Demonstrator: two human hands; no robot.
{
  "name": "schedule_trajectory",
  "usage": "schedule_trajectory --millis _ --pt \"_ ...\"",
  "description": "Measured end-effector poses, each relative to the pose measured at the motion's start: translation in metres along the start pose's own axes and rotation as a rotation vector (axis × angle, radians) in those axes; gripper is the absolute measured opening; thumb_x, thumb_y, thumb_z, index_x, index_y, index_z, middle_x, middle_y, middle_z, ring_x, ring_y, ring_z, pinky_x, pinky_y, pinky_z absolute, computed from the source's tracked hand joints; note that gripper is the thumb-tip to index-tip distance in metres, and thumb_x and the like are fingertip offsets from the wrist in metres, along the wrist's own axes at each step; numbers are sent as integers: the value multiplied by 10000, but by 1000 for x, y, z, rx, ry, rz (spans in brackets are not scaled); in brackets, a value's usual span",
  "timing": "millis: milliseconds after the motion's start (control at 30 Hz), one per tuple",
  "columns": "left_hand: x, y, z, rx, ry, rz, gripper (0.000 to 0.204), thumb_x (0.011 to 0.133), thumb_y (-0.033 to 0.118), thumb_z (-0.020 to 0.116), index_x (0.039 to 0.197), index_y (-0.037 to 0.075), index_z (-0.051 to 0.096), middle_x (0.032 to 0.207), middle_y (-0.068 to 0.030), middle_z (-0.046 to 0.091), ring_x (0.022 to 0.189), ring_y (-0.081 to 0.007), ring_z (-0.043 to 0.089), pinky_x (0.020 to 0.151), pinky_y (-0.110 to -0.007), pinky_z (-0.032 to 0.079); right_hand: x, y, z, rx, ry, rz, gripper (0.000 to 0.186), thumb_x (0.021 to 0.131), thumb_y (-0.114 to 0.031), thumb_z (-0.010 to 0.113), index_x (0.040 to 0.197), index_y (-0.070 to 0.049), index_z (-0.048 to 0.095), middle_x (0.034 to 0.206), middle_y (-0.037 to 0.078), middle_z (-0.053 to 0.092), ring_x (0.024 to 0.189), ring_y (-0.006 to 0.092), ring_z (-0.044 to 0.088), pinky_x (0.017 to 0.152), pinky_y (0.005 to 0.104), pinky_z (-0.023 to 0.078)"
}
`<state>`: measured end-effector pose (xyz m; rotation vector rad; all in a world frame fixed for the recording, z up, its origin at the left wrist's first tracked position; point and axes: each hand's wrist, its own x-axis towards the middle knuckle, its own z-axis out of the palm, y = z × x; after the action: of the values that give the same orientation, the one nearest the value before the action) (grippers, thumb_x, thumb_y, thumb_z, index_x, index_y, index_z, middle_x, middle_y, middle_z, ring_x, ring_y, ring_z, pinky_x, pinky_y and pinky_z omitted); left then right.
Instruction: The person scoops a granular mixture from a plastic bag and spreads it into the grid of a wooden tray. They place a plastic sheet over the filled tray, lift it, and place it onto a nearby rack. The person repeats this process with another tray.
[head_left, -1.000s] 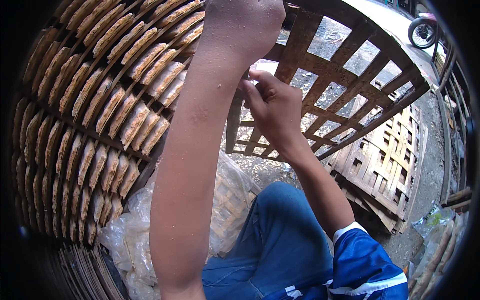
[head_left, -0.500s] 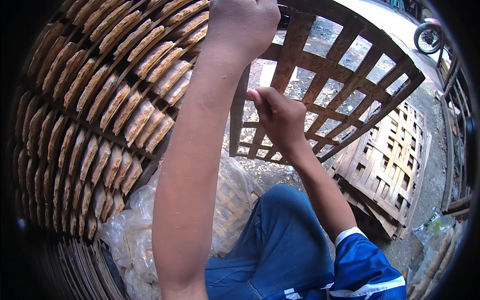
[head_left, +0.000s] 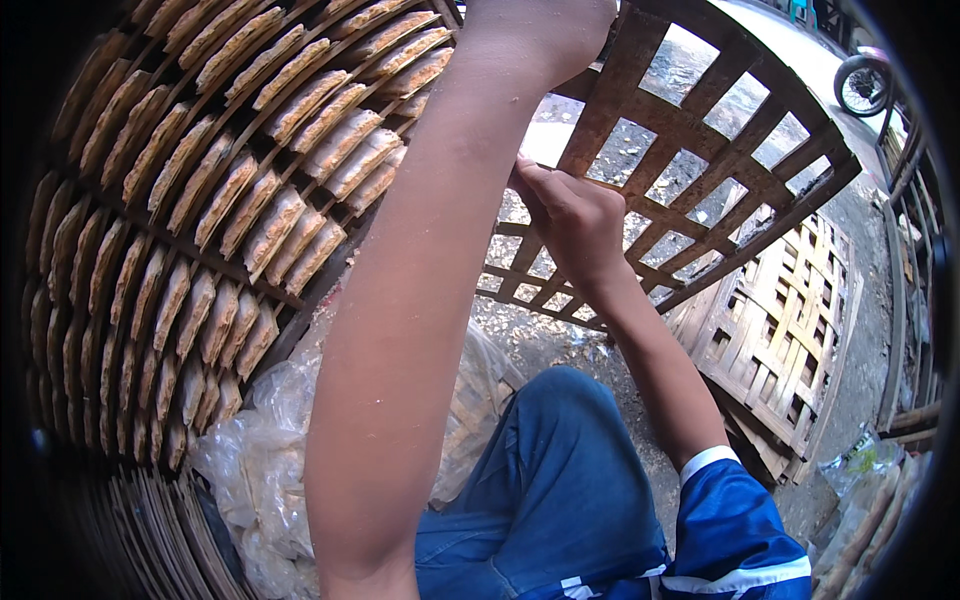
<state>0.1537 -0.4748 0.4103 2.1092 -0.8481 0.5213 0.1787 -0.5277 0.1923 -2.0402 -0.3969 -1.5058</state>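
A brown slatted lattice rack (head_left: 690, 145) stands tilted in front of me, with square gaps between its strips. At the top edge of the view my left hand (head_left: 560, 40) lies closed against the rack's upper left side; its fingertips are hidden. My left forearm covers much of the rack's left edge. Lower down, my right hand (head_left: 580, 215) is closed in front of the lattice, with thumb and forefinger pinched together beside that edge. Behind my left forearm, whatever the pinch holds cannot be made out.
Tall shelves hold rows of pale, rough-edged flat pieces (head_left: 350, 155) on the left. Crumpled clear plastic (head_left: 260, 480) lies by my legs. Stacked woven lattice panels (head_left: 790, 320) are on the ground at right, near a wooden railing (head_left: 897, 300). A motorcycle wheel (head_left: 862, 85) shows far right.
My left hand and forearm have shifted right. The rack's upper part has moved slightly right. My closed right hand has risen a little along the rack.
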Motion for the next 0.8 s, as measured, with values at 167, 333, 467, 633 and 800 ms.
schedule_trajectory --millis 167,333,467,633,800 --pt "-1 5 2 -50 -11 19 262 1102 256 448 1171 30 563 1112 -214 672 1080 -340 666 958 -473 514 0 9 -5 44 -1 -40 110 935 -111 684 1029 -144 729 625 34 591 521 194 618 445 351 460" --pt "12 -8 8 71 46 94 270 1085 241 472 1198 22 582 1127 -250 683 1111 -396 657 979 -494 501 9 8 -18 12 -47 -103 78 903 -104 709 975 -135 717 624 37 592 507 208 613 429 345 448" --pt "9 -13 9 32 76 133 279 1085 243 472 1204 18 586 1133 -257 683 1118 -403 655 989 -490 501 13 14 -15 -58 -15 -217 99 873 -132 747 962 -142 705 617 20 594 478 184 600 402 320 421" --pt "11 -12 8 47 49 27 288 1104 254 434 1212 24 570 1157 -222 673 1109 -357 665 999 -476 510 15 14 -16 -9 -25 -207 139 860 -76 763 994 -86 727 679 60 681 515 173 648 461 304 488" --pt "0 -20 -9 105 55 -156 265 1119 253 402 1180 40 546 1153 -179 657 1051 -282 671 946 -430 533 10 6 -39 208 72 126 123 928 -77 767 1037 -24 745 672 -5 680 563 24 590 499 218 460"
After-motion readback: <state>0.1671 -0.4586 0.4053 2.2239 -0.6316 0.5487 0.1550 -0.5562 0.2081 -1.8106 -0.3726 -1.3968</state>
